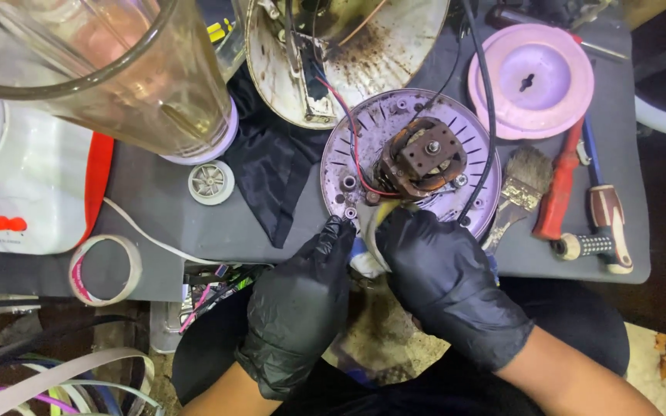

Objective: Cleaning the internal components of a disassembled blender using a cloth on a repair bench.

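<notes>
- A round pale motor plate (425, 123) with a rusty motor (420, 159) at its middle is laid on the grey tabletop (156, 208), at its near edge.
- The left hand (302, 304), in a black glove, is placed at the plate's near rim — fingertips touching it; whether anything is pinched cannot be told.
- The right hand (445, 281), also gloved, is clenched around a pale cloth-like piece (370, 231) just below the motor.
- A red wire (354, 139) and a black cable (489, 115) are run across the plate.
- Beside it are seen a paintbrush (519, 189), a red tool (560, 189) and a pink lid (531, 79) — a blender jug (117, 69) is stood at far left.
</notes>
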